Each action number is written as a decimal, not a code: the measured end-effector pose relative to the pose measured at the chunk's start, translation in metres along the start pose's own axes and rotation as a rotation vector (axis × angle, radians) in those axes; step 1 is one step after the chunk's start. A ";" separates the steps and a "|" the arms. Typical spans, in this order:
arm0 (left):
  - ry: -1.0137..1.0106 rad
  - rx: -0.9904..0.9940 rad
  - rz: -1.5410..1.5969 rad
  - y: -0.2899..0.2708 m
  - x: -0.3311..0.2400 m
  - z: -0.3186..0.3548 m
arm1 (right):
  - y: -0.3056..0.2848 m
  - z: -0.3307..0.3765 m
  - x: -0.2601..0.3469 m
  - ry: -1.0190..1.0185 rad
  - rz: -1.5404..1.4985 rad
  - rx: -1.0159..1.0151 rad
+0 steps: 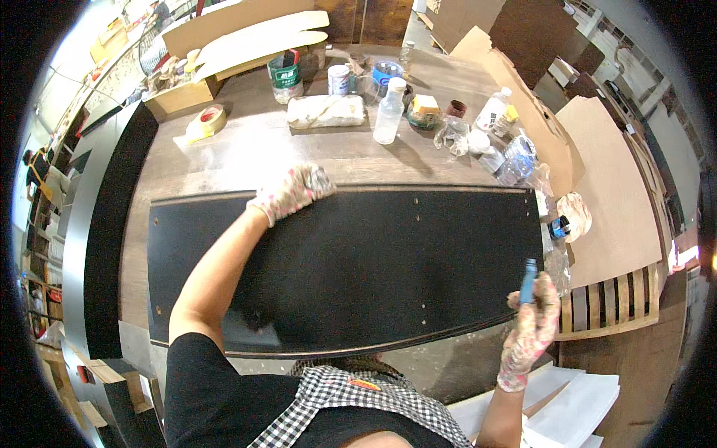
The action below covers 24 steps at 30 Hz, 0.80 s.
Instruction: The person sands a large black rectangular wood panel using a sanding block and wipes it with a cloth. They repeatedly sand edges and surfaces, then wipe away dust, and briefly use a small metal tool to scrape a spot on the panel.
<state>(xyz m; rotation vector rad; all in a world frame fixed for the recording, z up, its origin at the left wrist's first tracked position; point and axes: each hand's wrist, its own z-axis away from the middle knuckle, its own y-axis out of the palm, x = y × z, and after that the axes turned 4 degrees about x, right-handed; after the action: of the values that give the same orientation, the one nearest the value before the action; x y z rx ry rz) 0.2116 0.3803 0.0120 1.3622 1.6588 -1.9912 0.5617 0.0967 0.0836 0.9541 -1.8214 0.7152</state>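
At eleven o'clock, the floral-gloved left hand (293, 196), fingers curled together, seemingly steadied the central black rectangular board (366, 269). At four, the right hand (531, 328), fingers clamped on a blue tube (528, 282), likely needed steady aim next.

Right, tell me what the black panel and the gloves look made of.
Black panel: probably wood-based board with a smooth, low-sheen black coating; brown shows along its far edge. Gloves: likely knitted or woven fabric, matte, judging by soft creases.
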 end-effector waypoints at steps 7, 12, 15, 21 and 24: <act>-0.273 -0.571 -0.656 -0.009 0.015 0.015 | 0.070 -0.055 -0.065 -0.205 0.438 0.481; 0.206 -0.781 0.588 -0.113 -0.035 0.083 | 0.149 -0.105 -0.086 -0.428 0.526 0.747; 0.016 -0.103 0.607 -0.076 -0.049 0.143 | 0.187 -0.116 -0.096 -0.420 0.542 0.924; 0.236 0.131 -0.181 0.006 -0.021 0.192 | 0.276 -0.101 -0.106 -0.478 0.382 1.131; 0.303 0.114 -0.131 0.014 -0.012 0.196 | 0.346 -0.079 -0.095 -0.546 0.335 1.202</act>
<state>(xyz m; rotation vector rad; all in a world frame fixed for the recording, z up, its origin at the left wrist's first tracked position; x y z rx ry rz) 0.1291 0.2024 -0.0006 1.7096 1.8267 -2.0612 0.3306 0.3713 0.0035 1.7245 -1.9693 2.0371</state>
